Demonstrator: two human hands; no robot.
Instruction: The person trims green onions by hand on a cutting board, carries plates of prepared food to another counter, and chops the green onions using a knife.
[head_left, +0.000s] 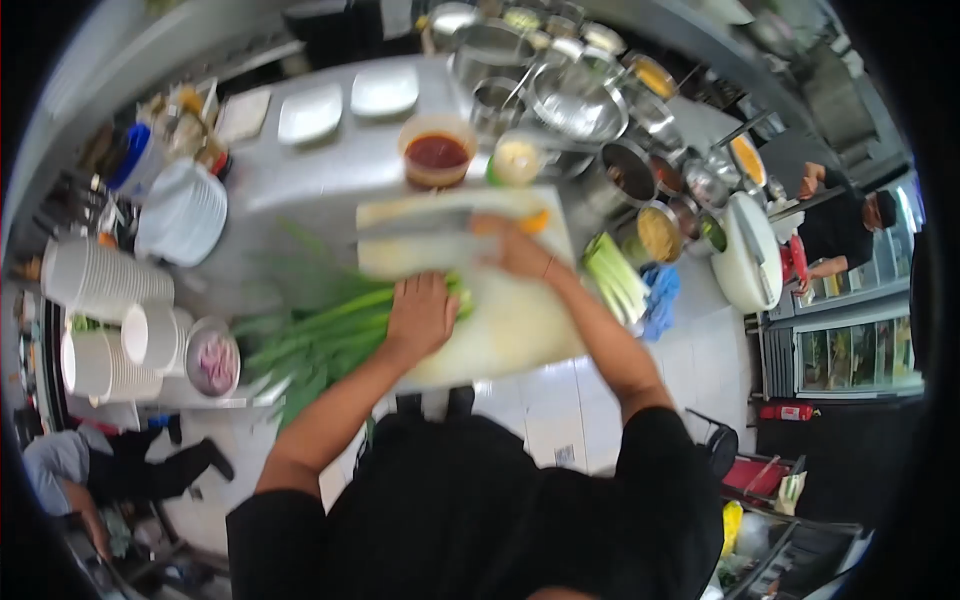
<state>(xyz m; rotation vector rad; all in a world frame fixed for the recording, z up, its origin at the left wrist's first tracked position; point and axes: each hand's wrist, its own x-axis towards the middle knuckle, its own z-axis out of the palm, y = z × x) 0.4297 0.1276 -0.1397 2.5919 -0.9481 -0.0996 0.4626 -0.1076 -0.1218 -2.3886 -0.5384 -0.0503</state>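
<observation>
A bunch of green onions (345, 325) lies across the left side of the pale cutting board (510, 330), its leafy tops spreading past the board's edge. My left hand (422, 315) grips the bunch near its pale ends, fingers curled over the stalks. Beyond it, my right hand (512, 247) is closed around a knife (415, 228) with an orange handle end showing. The blade points left above the far part of the board. Motion blurs the knife and the fingers of my right hand.
Right of the board lie cut pale-green stalks (615, 278) and a blue cloth (659, 300). A container of red sauce (437, 152) stands behind it. Stacked white bowls (105, 278) and a bowl of sliced onion (213, 360) are left. Metal pots (620, 175) crowd the right; two people are nearby.
</observation>
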